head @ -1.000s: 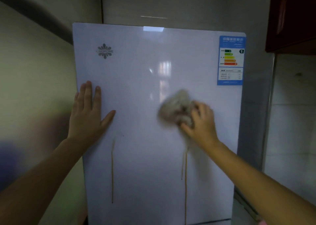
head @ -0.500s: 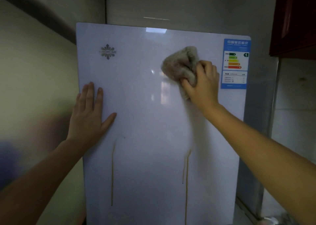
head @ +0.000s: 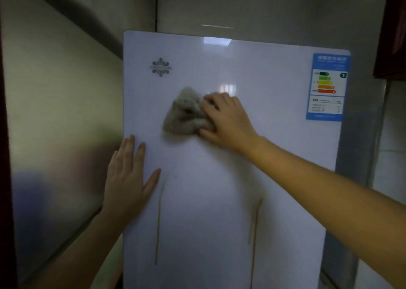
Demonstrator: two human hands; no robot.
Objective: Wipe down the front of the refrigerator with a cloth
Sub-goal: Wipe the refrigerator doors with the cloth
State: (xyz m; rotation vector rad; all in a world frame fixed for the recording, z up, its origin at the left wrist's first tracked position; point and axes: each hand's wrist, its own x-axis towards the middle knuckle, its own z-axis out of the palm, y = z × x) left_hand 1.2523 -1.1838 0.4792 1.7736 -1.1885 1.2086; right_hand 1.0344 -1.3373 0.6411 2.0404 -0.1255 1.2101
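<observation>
A white refrigerator door fills the middle of the view. My right hand grips a crumpled grey-brown cloth and presses it against the upper middle of the door, below the logo. My left hand lies flat on the door near its left edge, fingers spread, holding nothing. Two thin brown drip streaks run down the lower door, the left streak beside my left thumb and the right streak under my right forearm.
A blue energy label sticks to the door's upper right corner. A glossy wall panel stands close on the left. A dark red cabinet hangs at the upper right, with tiled wall below it.
My right hand carried the cloth up from the middle of the door to near the top, then down and left to below the logo. My left hand stayed flat on the door.
</observation>
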